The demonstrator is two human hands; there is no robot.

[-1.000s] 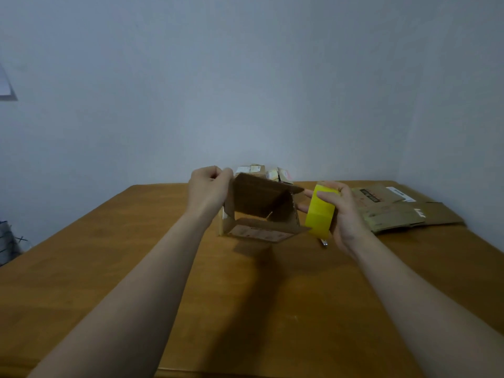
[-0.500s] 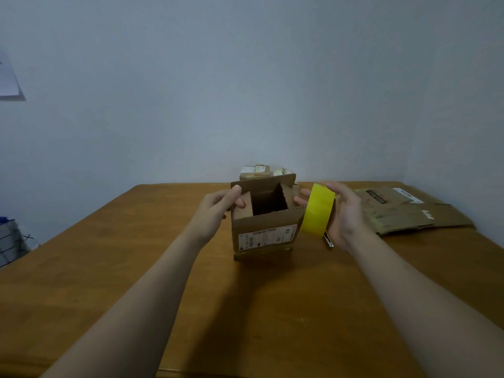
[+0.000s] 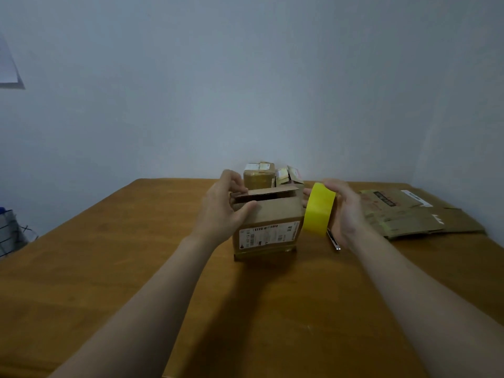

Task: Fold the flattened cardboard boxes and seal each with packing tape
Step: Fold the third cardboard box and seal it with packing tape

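The fingers (image 3: 232,178) of the left hand (image 3: 219,214) curl over the far flap (image 3: 268,192) at the box's left top corner, while the thumb lies on the near flap (image 3: 274,210) and presses it down. The hand holds the box (image 3: 268,236) by its top. The fingers (image 3: 332,184) of the right hand (image 3: 347,216) wrap round a yellow tape roll (image 3: 319,211), gripping it upright with its flat side turned toward the box.

The roll sits just beside the box's right wall, level with the top. The box stands upright on the desk (image 3: 131,255) between the two hands, label side facing the person, its long axis running left to right. The near flap is down and the far flap stands slightly raised, so the top seam would run left to right too. As I judge it, the right hand, being the one with the tape, has to come up and leftward over the top.

Counted: one box in hand, one tape roll. Against the wall behind stand sealed boxes (image 3: 258,177), two for sure, perhaps a third. To the right lie flattened boxes (image 3: 403,218) in an overlapping pile, how many I cannot tell. One small metal tool (image 3: 334,240) lies on the desk under the right hand.
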